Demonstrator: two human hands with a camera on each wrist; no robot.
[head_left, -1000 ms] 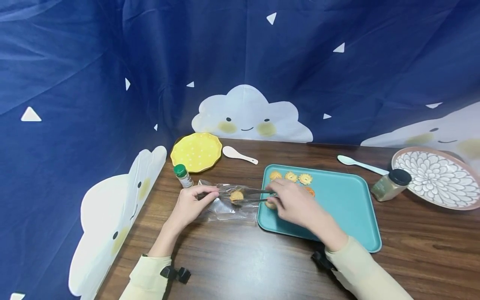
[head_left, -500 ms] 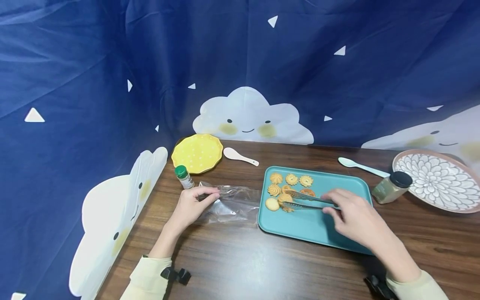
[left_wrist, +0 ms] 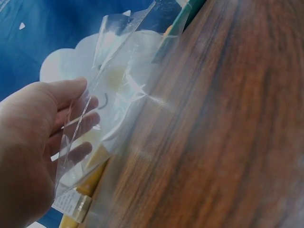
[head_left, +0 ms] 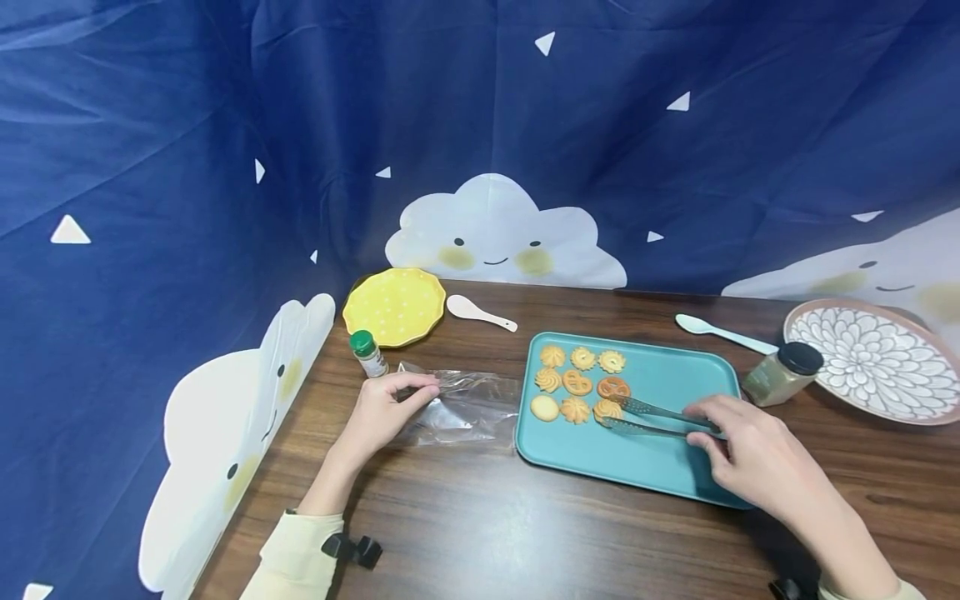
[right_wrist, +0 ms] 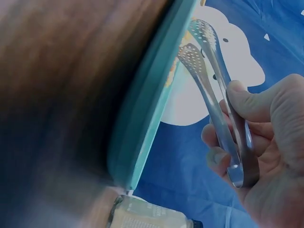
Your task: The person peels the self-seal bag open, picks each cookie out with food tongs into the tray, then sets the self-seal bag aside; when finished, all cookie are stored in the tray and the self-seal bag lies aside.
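Note:
In the head view my left hand (head_left: pixel 393 408) pinches the edge of a clear plastic bag (head_left: pixel 472 410) beside the tray's left side. The bag's film shows wide in front of the fingers in the left wrist view. My right hand (head_left: pixel 753 446) holds metal tongs (right_wrist: pixel 216 102) with perforated tips, thumb on one arm and fingers on the other. Over the teal tray (head_left: pixel 675 467) the tongs' tips lie at either side of a swirled cookie (head_left: pixel 606 409) at the right of the front row. Several other cookies (head_left: pixel 576 409) and a brown pretzel-shaped one (head_left: pixel 614 387) sit in rows.
A green-capped bottle (head_left: pixel 368 353) stands just behind my left hand. A yellow plate (head_left: pixel 395 306) and white spoon (head_left: pixel 480 312) lie at the back left. Right of the tray are a black-lidded jar (head_left: pixel 782 375), a pale spoon (head_left: pixel 723 333) and a patterned plate (head_left: pixel 873 358).
My right hand has moved right with the tongs, carrying a cookie from over the bag to the tray's front row. My left hand has stayed at the bag.

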